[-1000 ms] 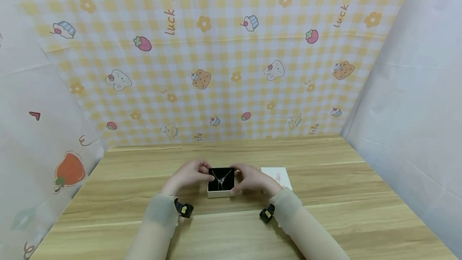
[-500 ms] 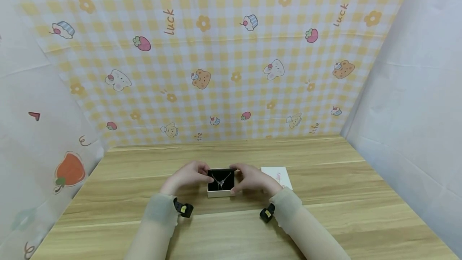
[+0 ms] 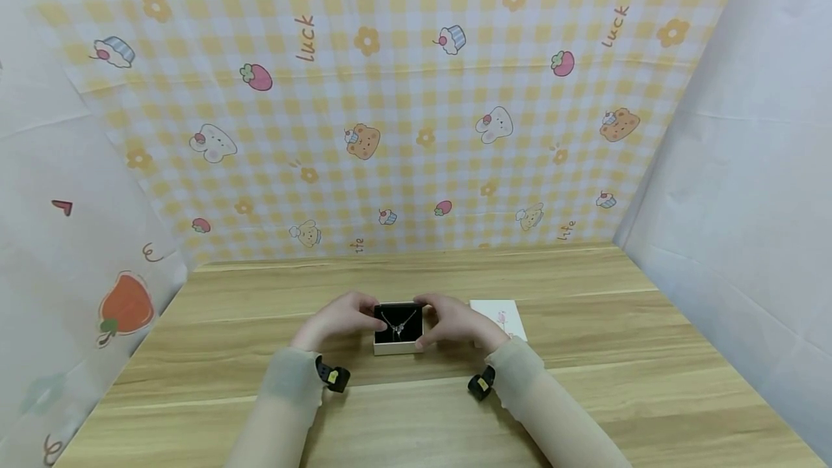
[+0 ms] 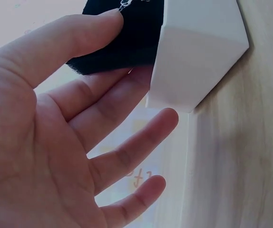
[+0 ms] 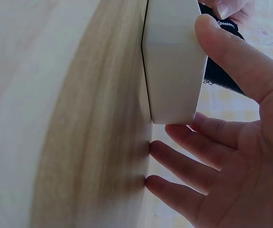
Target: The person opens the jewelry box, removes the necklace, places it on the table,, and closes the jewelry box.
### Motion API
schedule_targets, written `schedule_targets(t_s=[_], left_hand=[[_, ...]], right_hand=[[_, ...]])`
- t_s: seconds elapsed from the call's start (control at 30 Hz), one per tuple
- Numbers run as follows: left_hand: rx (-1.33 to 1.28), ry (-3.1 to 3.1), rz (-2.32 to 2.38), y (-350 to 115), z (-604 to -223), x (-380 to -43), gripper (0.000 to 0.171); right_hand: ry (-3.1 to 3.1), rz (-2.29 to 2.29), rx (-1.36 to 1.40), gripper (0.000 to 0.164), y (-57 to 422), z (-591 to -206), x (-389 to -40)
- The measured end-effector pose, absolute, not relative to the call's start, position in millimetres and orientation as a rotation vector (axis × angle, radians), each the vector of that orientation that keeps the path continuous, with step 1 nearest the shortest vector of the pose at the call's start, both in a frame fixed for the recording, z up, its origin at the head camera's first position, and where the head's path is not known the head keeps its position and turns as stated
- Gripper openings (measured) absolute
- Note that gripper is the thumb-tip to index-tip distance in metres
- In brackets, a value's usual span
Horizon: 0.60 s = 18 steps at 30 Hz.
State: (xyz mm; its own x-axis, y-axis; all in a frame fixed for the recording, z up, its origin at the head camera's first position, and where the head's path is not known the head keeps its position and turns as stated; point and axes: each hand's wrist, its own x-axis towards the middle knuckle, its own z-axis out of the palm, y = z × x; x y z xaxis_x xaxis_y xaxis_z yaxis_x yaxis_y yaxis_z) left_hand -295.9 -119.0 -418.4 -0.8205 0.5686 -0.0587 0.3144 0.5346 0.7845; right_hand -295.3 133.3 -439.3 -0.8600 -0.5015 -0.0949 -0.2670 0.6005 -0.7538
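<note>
"One box (image 3: 399, 349) on the wooden table (image 3: 403, 425)?"
"Yes. The left hand (image 3: 341, 316) pinches its black pad (image 4: 139, 35), partly out, necklace (image 3: 399, 328) on top; the right hand (image 3: 453, 320) grips the box's side."
"Around the box?"
"White lid (image 3: 495, 315) to its right, yellow checked cloth (image 3: 416, 100) behind, pale sheet (image 3: 747, 186) beyond the lid."

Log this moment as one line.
left hand: pinches black pad | right hand: holds white box | pad: tilted, partly out of box | necklace: on pad
</note>
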Motion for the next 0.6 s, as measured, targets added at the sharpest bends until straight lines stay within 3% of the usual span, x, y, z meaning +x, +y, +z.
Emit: schedule_targets(t_s=[0.6], left_hand=[[0.682,2.428,1.195,-115.7,-424.8,-298.0,0.015]], right_hand=[[2.524,-1.145,-0.628,0.089,134.5,-441.3,-296.7]])
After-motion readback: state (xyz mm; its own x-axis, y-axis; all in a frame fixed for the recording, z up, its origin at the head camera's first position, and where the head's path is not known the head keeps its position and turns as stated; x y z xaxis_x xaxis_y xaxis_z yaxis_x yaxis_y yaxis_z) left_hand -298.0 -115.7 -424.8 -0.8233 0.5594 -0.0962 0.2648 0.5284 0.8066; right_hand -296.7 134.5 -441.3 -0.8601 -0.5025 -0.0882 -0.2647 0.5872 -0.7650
